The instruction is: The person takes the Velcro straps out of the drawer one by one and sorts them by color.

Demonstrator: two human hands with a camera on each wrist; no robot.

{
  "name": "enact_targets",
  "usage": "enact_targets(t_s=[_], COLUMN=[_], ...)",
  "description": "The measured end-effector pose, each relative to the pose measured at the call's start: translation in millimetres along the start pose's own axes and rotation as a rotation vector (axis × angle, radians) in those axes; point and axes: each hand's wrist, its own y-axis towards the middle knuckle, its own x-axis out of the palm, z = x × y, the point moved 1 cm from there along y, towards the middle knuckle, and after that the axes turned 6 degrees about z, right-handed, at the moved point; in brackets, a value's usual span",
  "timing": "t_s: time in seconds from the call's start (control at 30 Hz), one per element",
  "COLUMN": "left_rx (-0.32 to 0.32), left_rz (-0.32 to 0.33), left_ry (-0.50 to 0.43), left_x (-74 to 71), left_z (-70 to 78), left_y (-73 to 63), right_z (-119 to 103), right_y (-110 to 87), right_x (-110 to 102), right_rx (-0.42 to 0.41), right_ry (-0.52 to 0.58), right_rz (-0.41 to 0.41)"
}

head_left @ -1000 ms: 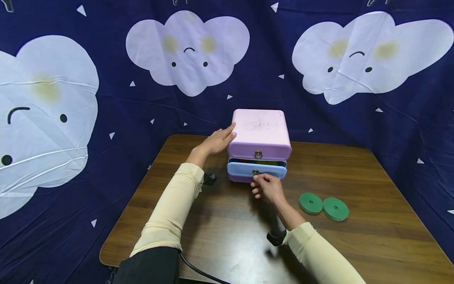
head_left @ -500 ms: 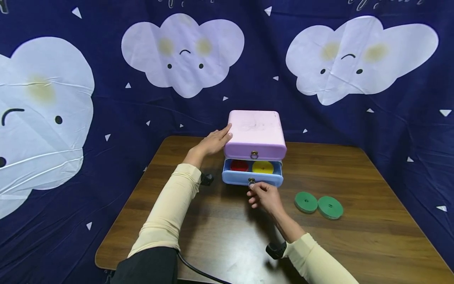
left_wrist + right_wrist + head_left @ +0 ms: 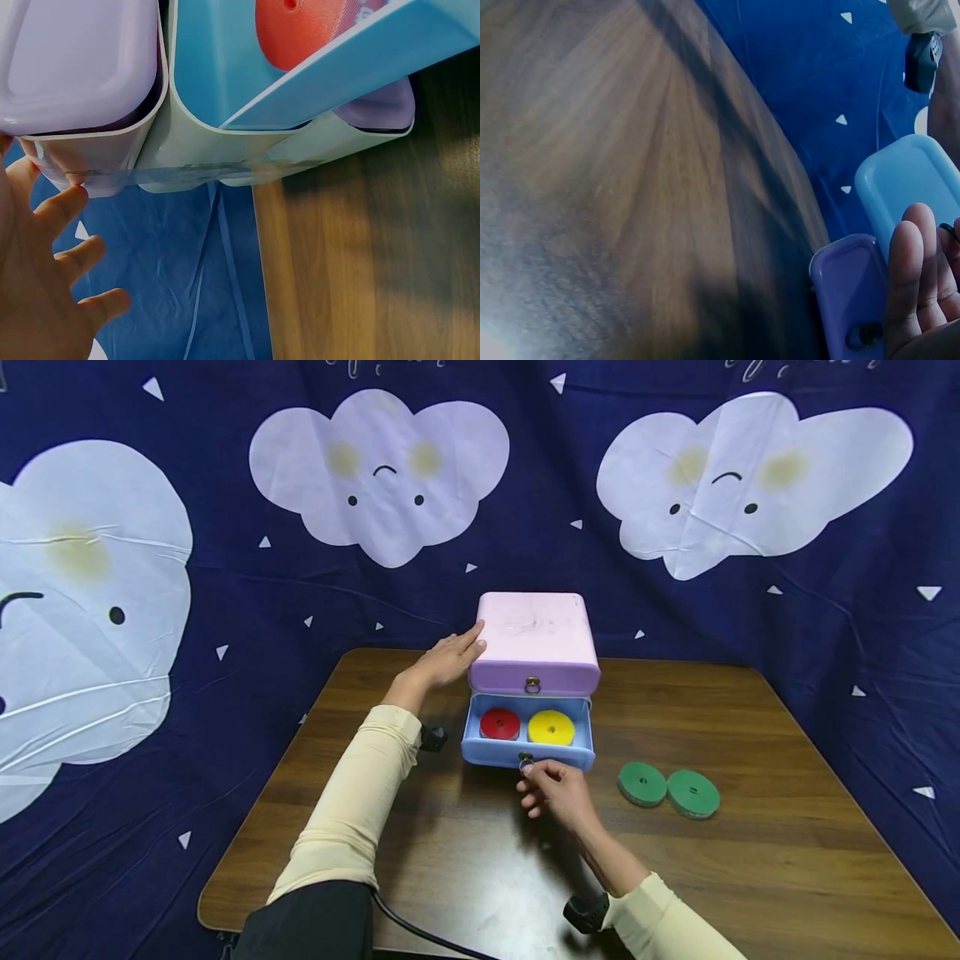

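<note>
A small drawer cabinet (image 3: 534, 625) with a pink top and purple upper front stands near the back of the table. My left hand (image 3: 446, 662) rests against its left side with the fingers extended. Its blue drawer (image 3: 480, 753) is pulled out towards me, and my right hand (image 3: 558, 793) pinches the small ring pull (image 3: 526, 763) on its front. Inside the drawer lie a flat red disc (image 3: 499, 724) on the left and a yellow disc (image 3: 551, 728) on the right. A closed purple drawer (image 3: 847, 285) sits below the blue one in the right wrist view.
Two green discs, a nearer-left one (image 3: 642, 784) and one beside it (image 3: 693, 793), lie on the wooden table (image 3: 675, 877) right of the cabinet. A dark blue cloth (image 3: 420, 593) with cloud prints hangs behind. A black cable (image 3: 420, 930) runs along the front edge.
The blue drawer has slid out towards me with my right hand on its ring, uncovering the red and yellow discs. My left hand has stayed against the cabinet's side.
</note>
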Motion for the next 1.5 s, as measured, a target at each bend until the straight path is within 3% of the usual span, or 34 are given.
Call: enact_targets(t_s=[1.0, 1.2, 1.5], left_rx=[-0.025, -0.02, -0.013], left_rz=[-0.002, 0.004, 0.006], left_ry=[-0.019, -0.016, -0.031], left_x=[-0.1, 0.0, 0.2], left_z=[0.0, 0.1, -0.1], left_y=[-0.7, -1.5, -1.9], right_z=[15, -1, -49], right_y=[-17.7, -25.2, -27.9], right_x=[-10, -18, -37], right_rx=[0.004, -0.043, -0.242], right_ry=[-0.028, -0.047, -0.163], right_rz=[0.012, 0.026, 0.044])
